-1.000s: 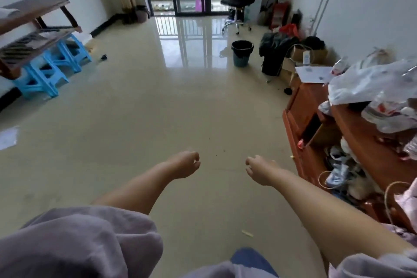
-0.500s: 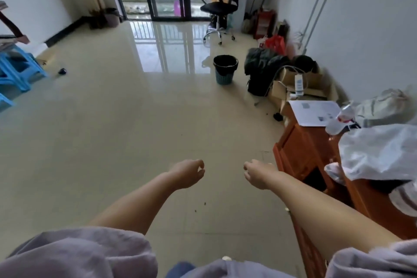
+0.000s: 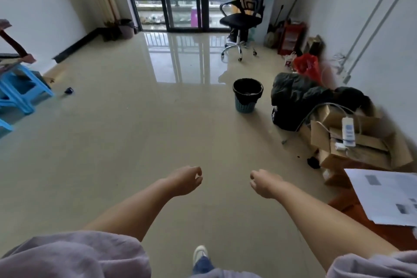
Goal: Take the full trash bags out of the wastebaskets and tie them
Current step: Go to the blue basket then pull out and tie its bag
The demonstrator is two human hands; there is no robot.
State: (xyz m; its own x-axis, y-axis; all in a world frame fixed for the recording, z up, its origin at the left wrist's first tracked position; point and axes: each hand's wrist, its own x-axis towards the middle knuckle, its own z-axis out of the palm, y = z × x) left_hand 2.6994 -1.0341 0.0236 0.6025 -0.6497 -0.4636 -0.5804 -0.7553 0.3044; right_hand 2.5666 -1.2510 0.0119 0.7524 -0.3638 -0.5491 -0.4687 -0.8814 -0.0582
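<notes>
Task looks barely started. Round blue plastic wastebasket (image 3: 246,103) lined with a black trash bag (image 3: 247,90) stands on the glossy beige tiled floor (image 3: 135,133), bag rim still folded over the basket edge, not lifted, not tied. A second, pinkish bin (image 3: 126,28) sits far beyond the blue wastebasket, by the balcony door; contents too small to tell. Left hand (image 3: 184,180) and right hand (image 3: 264,183) hang out front, well short of the blue wastebasket, fingers loosely curled, nothing held. Black mesh office chair (image 3: 243,16) behind the wastebasket, dark heap of bags or clothes (image 3: 293,101) just to its right. Left to do, by my read: reach the basket, pull the bag, knot it, then the other bin.
</notes>
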